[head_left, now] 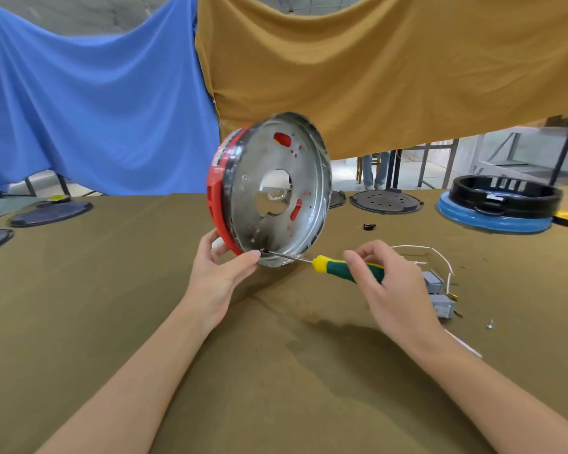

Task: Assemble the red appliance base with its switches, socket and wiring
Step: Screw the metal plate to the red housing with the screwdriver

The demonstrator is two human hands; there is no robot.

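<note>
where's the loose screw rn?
Head view, far right on the table: the screw lies alone, just right of the grey switches, beyond the right hand holding the screwdriver.

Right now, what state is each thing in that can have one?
Red appliance base: tilted on edge, held up.
Screwdriver: tip at the base's lower rim.
Left hand: gripping the base.
Right hand: gripping the screwdriver handle.
Grey switches: loose on the table.
White wire: lying loose.
</note>
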